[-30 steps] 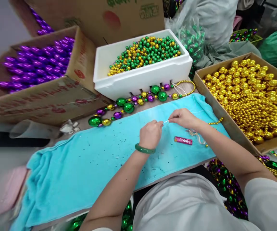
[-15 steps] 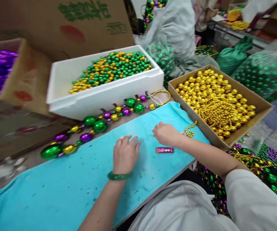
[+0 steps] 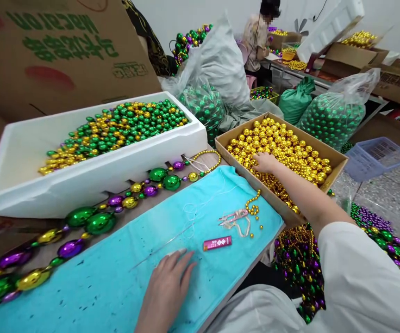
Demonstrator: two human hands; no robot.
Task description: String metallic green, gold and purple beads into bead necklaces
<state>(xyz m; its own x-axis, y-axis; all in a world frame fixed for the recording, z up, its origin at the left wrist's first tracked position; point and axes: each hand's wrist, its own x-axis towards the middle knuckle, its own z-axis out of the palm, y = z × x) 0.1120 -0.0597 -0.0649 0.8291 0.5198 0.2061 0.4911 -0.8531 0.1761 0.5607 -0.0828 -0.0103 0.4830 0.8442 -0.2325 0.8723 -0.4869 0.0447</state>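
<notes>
Right hand (image 3: 265, 163) is reaching into the carton (image 3: 335, 172) of gold beads (image 3: 279, 142); its grip cannot be told. Left hand (image 3: 167, 284), fingers slightly spread, is resting on the blue towel (image 3: 116, 277), near the needle (image 3: 165, 244).

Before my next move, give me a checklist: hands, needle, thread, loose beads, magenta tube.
1. Left hand clear of the needle: ok, fingers lie just short of it.
2. Right hand has a bead: cannot tell; it is in the gold bead box.
3. Thread straight: not ok, it loops on the blue cloth.
4. Needle threaded: cannot tell.
5. Gold beads contained: not ok, several lie on the cloth.
6. Magenta tube off the thread: ok.
</notes>
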